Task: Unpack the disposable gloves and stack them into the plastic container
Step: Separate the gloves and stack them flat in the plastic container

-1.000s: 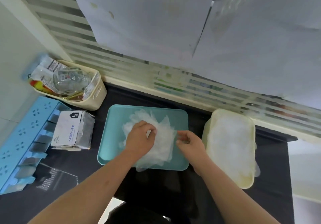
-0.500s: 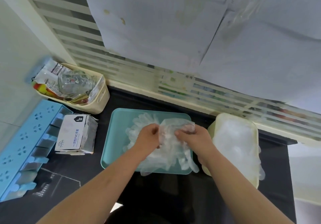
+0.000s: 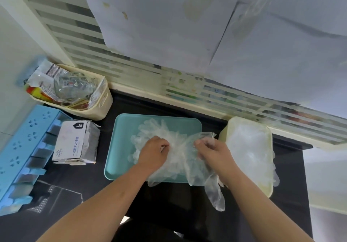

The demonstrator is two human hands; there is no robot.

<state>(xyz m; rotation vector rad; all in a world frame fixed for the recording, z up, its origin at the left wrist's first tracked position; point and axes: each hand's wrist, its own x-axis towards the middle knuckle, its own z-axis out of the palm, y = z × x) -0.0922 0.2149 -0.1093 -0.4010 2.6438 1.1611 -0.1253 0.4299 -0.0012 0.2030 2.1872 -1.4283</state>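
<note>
A heap of clear disposable gloves [image 3: 150, 129] lies on a teal tray [image 3: 124, 132] in the middle of the black counter. My left hand [image 3: 153, 152] presses down on the heap. My right hand [image 3: 214, 152] pinches the cuff of one clear glove [image 3: 212, 189], whose fingers hang over the tray's front right corner. To the right stands a cream plastic container [image 3: 268, 189] with a stack of gloves [image 3: 247, 151] in it. The opened white glove box [image 3: 75, 144] sits left of the tray.
A cream basket [image 3: 99, 108] with a glass jar and packets stands at the back left. A light blue rack [image 3: 24, 153] lies along the left edge. A striped window with papers rises behind the counter. The counter's right edge is just beyond the container.
My right hand has drawn one glove up and to the right, off the heap, so its fingers now trail over the tray's front corner. My left hand stays on the heap.
</note>
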